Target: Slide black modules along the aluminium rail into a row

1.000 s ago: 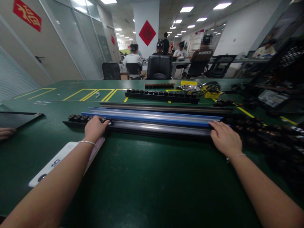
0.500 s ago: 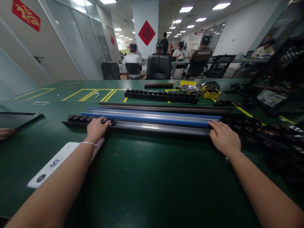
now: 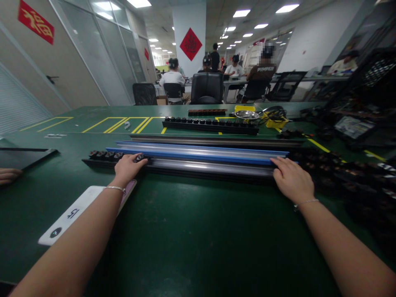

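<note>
A long black rail (image 3: 213,175) with a glossy grey strip along its top lies across the table in front of me. My left hand (image 3: 127,168) is closed over its left part, thumb and forefinger at a small black piece (image 3: 140,157) beside the strip's end. Several similar black pieces (image 3: 107,155) sit in the rail left of that hand. At the right end, my right hand (image 3: 292,179) grips the rail, fingers over the top and thumb on the near side. Just behind it lies a blue-edged rail (image 3: 201,150), close to my right fingertips.
A dark rail (image 3: 216,141) and a rail filled with black parts (image 3: 210,126) lie farther back. Heaped black parts (image 3: 334,173) are at right. A metal bowl (image 3: 246,115) stands by yellow trays. A white box (image 3: 72,216) lies under my left forearm. Another person's hand (image 3: 9,175) holds a panel.
My left hand has shifted slightly to the right along the rail. My right hand stays in place. The view has tilted very slightly.
</note>
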A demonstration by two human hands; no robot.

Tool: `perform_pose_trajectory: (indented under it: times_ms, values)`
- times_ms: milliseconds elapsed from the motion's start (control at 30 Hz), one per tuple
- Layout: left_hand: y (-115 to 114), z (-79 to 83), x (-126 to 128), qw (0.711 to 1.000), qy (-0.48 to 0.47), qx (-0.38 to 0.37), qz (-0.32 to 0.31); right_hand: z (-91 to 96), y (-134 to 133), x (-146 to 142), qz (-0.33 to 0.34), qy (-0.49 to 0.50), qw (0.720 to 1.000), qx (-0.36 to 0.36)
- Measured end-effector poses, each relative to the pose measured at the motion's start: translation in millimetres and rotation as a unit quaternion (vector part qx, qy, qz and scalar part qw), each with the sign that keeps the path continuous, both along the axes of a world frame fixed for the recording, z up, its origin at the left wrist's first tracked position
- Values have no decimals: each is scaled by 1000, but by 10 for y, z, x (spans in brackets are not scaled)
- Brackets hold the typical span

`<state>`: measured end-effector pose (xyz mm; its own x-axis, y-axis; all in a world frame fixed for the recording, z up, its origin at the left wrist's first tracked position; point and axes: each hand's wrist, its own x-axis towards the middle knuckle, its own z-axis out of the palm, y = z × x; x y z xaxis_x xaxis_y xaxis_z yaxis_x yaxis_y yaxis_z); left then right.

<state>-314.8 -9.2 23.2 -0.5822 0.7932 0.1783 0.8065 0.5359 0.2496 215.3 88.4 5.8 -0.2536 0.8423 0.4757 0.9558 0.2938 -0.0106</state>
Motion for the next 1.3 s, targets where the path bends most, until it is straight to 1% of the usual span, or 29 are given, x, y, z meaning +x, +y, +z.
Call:
perform_pose_trajectory:
  times_ms: [67,133,233,433,533,667,967,1133,1300]
  values:
    - [-9,-41,40,1000,22,18,0,5,-3,-3,0,2,1000,0]
    - [-20,-82,74,998,41,34,-19,6,-7,-7,0,4,1000,4]
    - [-29,-103,87,999,20,21,-23,3,-15,-15,0,8,1000,10]
    - [5,-21,77,999,0,-28,-45,-2,-10,-13,-10,1,1000,-1]
    - [21,8,115,997,12,-36,-65,-12,1,-3,-2,-2,1000,3]
    - [25,2,145,995,30,-43,-84,-19,4,1,0,-2,1000,10]
    - [48,-83,90,996,23,-57,-71,-16,1,0,-5,-1,1000,1]
    - [37,-54,98,993,25,-89,-76,-17,-1,-3,-8,4,1000,4]
    - [27,-3,192,988,38,-117,-91,0,-10,-15,-15,1,1000,-6]
